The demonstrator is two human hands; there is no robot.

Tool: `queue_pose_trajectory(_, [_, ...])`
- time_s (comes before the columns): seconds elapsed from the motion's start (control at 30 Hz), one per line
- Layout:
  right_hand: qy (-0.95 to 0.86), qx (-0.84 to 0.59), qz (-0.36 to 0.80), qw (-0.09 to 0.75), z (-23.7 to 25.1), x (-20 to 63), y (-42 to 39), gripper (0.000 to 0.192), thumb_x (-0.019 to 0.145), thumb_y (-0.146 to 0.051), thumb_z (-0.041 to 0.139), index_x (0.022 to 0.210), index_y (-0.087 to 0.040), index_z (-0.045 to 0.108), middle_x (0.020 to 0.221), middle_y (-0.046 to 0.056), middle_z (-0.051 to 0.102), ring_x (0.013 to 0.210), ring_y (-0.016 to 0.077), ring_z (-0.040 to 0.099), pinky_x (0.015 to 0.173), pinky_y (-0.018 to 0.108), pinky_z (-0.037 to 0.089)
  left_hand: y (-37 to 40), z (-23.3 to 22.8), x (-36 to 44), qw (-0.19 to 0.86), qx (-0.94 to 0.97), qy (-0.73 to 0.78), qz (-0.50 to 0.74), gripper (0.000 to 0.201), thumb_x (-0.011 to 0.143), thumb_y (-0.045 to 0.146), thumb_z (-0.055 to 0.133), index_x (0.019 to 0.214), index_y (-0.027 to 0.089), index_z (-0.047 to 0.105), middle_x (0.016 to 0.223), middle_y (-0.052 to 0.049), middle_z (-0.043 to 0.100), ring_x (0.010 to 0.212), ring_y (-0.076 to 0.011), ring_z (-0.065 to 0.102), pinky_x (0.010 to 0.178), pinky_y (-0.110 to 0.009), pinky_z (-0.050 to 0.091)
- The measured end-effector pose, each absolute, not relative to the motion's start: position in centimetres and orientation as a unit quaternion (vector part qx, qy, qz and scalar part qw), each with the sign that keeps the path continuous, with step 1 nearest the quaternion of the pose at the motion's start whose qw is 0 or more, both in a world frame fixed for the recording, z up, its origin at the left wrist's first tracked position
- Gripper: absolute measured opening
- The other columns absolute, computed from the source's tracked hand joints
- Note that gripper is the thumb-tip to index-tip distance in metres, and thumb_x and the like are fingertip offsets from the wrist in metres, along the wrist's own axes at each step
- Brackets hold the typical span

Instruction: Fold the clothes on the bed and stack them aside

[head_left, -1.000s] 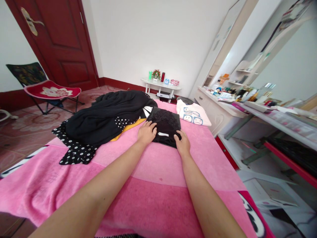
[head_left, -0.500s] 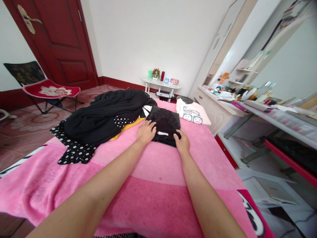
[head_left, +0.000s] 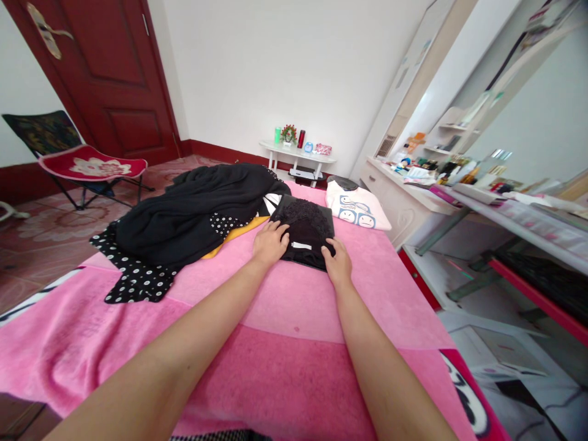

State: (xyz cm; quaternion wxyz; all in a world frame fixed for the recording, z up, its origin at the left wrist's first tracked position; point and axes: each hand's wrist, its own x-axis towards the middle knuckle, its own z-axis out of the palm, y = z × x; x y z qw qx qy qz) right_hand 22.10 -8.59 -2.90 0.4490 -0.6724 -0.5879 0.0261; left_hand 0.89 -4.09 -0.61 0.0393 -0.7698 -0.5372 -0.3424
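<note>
A folded black top point(head_left: 305, 229) with a lace panel and a small white label lies flat on the pink blanket point(head_left: 294, 306). My left hand point(head_left: 271, 242) is at its left edge, fingers curled over the fabric and thumb by the near side. On the opposite edge, my right hand point(head_left: 338, 260) has thumb and fingers closed on the near right corner. Both hands rest low, at bed level. Left of them is a heap of black clothes point(head_left: 197, 208), with dotted cloth point(head_left: 142, 272) and a yellow piece point(head_left: 236, 236) showing beneath.
A folded pale pink shirt point(head_left: 356, 205) with a printed pattern lies at the far right of the bed. Behind stands a small white table point(head_left: 298, 153) with a plant and cups. A cluttered dressing table point(head_left: 413, 196) borders the right side; a folding chair point(head_left: 92, 164) stands left.
The view shifts very slightly. Both hands stay in place on the black top, and nothing else visibly moves.
</note>
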Motion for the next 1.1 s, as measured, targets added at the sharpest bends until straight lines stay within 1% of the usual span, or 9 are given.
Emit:
queue_pose_trajectory(0.4, [-0.591,-0.671,0.026,0.446,-2.84,22.02,-8.66,0.035,0.081,-0.034,0.051,0.111,-0.020,0.064,0.132,0.010,0.054,0.122,0.0236,0.049,0.103,0.040,0.037,-4.16,-0.60,0.82,0.020,-0.767,-0.543,-0.342,0.033,0.090,0.032,0.045,0.118,0.027,0.062,0.130,-0.003,0.056,0.121,-0.0224,0.048,0.103,-0.035,0.040])
queue_pose_trajectory(0.6, [-0.588,-0.672,0.025,0.450,-2.67,21.95,-8.69,0.036,0.080,-0.035,0.051,0.110,-0.020,0.064,0.132,0.010,0.054,0.121,0.0254,0.049,0.103,0.044,0.036,-4.45,-0.14,0.69,0.017,-0.767,-0.546,-0.336,0.033,0.091,0.032,0.045,0.119,0.026,0.061,0.131,-0.004,0.055,0.122,-0.0215,0.047,0.105,-0.036,0.037])
queue_pose_trajectory(0.73, [-0.589,-0.677,0.031,0.440,-2.62,21.95,-8.65,0.039,0.079,-0.037,0.051,0.111,-0.019,0.064,0.133,0.010,0.053,0.122,0.0248,0.048,0.104,0.042,0.036,-4.48,-0.04,0.68,0.004,-0.766,-0.552,-0.331,0.034,0.091,0.032,0.045,0.120,0.026,0.060,0.132,-0.003,0.054,0.123,-0.0206,0.045,0.105,-0.036,0.037])
queue_pose_trajectory(0.9, [-0.588,-0.683,0.031,0.431,-2.42,21.86,-8.82,0.040,0.080,-0.038,0.049,0.112,-0.019,0.064,0.134,0.011,0.052,0.123,0.0247,0.048,0.103,0.040,0.037,-4.44,-0.20,0.71,0.001,-0.766,-0.545,-0.341,0.033,0.091,0.032,0.045,0.119,0.025,0.061,0.132,-0.005,0.054,0.122,-0.0217,0.046,0.105,-0.036,0.037])
queue_pose_trajectory(1.1, [-0.588,-0.688,0.027,0.424,-2.35,21.80,-8.89,0.041,0.081,-0.039,0.048,0.113,-0.019,0.063,0.134,0.010,0.052,0.123,0.0241,0.048,0.103,0.040,0.037,-4.44,-0.24,0.68,-0.001,-0.765,-0.547,-0.341,0.033,0.091,0.032,0.045,0.119,0.026,0.060,0.132,-0.005,0.054,0.123,-0.0217,0.045,0.105,-0.037,0.037])
